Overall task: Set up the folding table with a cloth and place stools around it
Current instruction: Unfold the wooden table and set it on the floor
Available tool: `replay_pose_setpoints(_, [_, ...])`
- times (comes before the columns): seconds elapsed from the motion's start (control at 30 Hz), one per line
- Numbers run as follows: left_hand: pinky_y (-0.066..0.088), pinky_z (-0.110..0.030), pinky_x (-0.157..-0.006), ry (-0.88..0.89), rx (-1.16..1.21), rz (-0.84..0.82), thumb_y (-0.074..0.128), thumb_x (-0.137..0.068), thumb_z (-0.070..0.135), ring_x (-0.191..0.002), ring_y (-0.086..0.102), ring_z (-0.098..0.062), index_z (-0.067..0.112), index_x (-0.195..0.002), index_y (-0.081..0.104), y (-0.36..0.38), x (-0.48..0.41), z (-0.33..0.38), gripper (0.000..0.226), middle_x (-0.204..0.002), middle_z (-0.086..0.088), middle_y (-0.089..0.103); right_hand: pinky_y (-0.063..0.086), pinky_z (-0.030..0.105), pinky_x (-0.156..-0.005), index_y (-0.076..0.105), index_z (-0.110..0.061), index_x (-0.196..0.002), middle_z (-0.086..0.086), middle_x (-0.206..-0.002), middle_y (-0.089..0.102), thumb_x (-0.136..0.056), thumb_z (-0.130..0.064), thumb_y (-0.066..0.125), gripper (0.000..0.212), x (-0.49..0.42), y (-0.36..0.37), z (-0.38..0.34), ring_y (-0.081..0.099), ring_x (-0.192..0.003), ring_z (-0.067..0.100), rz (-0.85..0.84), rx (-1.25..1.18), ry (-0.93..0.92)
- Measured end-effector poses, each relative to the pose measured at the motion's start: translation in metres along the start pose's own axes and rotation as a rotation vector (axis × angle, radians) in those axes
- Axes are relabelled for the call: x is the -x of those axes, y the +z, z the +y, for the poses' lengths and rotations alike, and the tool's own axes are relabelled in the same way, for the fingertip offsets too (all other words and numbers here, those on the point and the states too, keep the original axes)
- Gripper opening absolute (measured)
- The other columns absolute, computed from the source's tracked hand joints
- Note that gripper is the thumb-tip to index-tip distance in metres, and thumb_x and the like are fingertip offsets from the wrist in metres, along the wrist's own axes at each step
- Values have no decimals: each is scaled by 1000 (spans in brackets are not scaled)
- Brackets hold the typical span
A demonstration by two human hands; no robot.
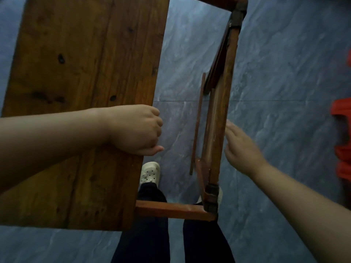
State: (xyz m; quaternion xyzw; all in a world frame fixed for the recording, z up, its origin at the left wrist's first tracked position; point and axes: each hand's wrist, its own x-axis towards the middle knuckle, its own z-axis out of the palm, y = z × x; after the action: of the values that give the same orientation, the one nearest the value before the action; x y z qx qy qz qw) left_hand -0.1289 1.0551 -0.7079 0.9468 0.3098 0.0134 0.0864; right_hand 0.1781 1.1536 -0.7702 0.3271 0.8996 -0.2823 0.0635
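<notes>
Step 1 by the look of it: opening the table (114,88), with no cloth in sight and no stool placed.

Grips the right edge of the worktop (79,59) with the left hand (136,130), fingers curled tight over it. Reaches with the right hand (241,149), fingers straight and apart, blurred, just beside the outer face of the frame (218,120); cannot tell whether touching.

Stands over the floor (284,73), right against the legs: worktop left, frame right, short rails joining them near and far. Runs lengthwise away from the body, far end leaning slightly right, broad face turned up toward the camera.

Calls next, probably, for a firm hold on that frame and a steady spread, keeping the shoe (150,172) clear of the gap.

Waits at far right: red stools (341,139), well apart.
</notes>
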Motion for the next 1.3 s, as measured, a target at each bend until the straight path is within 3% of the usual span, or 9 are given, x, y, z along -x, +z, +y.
replay_pose_setpoints(0.33, [26, -26, -58, 2, -7, 24, 28, -94, 41, -45, 28, -12, 19, -41, 45, 1, -8, 0, 60, -47, 8, 29, -4, 37, -113, 31, -6, -145, 17, -155, 22, -90, -13, 53, 60, -32, 24, 20, 9, -145, 35, -426, 440, -170])
replay_pose_setpoints(0.4, [26, -25, -58, -2, -3, 19, 29, -94, 41, -45, 28, -12, 20, -41, 45, 0, -10, 0, 59, -48, 8, 28, 5, 41, -115, 32, -7, -145, 18, -154, 23, -88, -18, 60, 64, -28, 29, 22, 12, -144, 37, -486, 542, -168])
replay_pose_setpoints(0.5, [25, -26, -59, -7, -1, 7, 28, -94, 42, -45, 29, -11, 20, -42, 45, 2, -11, 0, 60, -47, 7, 30, 44, 55, -90, 67, 2, -108, 26, -116, 64, -41, -12, 92, 73, -27, 33, 30, 57, -112, 46, -410, 623, -313])
replay_pose_setpoints(0.57, [24, -26, -59, -9, 2, -1, 27, -95, 42, -45, 31, -12, 19, -42, 45, 3, -14, 1, 60, -47, 7, 32, 41, 56, -88, 73, 0, -94, 23, -100, 70, -32, -7, 92, 66, -29, 39, 40, 63, -103, 45, -368, 659, -401])
replay_pose_setpoints(0.77, [25, -26, -57, -14, 22, -19, 26, -94, 41, -44, 31, -11, 20, -42, 42, 2, -20, 3, 59, -45, 7, 34, -11, 41, -113, 52, -16, -124, 5, -133, 53, -95, -17, 43, 31, -54, 32, 42, 18, -144, 30, -591, 712, -427])
replay_pose_setpoints(0.97, [23, -27, -57, -33, -6, -38, 27, -94, 40, -44, 27, -12, 19, -40, 42, -2, -24, 2, 60, -46, 7, 28, 33, 43, -108, 61, -18, -111, -1, -101, 64, -91, -19, 48, 24, -55, 20, 41, 58, -104, 20, -633, 669, -515])
replay_pose_setpoints(1.1, [22, -28, -58, -49, -29, -54, 28, -93, 38, -43, 26, -14, 19, -39, 44, -4, -25, 3, 59, -46, 7, 25, 55, 28, -80, 76, -21, -76, -8, -73, 70, -38, -21, 92, 41, -47, 12, 41, 68, -74, 10, -480, 684, -640])
replay_pose_setpoints(1.23, [22, -27, -58, -72, -42, -61, 29, -92, 36, -43, 26, -14, 16, -39, 46, -4, -24, 4, 59, -46, 6, 24, 28, 7, -98, 59, -20, -121, -2, -121, 60, -88, -20, 60, 33, -48, 6, 47, 52, -119, 16, -617, 851, -644])
replay_pose_setpoints(1.3, [22, -27, -58, -72, -43, -64, 29, -92, 36, -42, 27, -14, 16, -38, 46, -5, -23, 4, 59, -45, 6, 25, 22, 26, -113, 48, -23, -129, -3, -132, 54, -93, -22, 50, 36, -46, 4, 57, 44, -128, 20, -770, 820, -586])
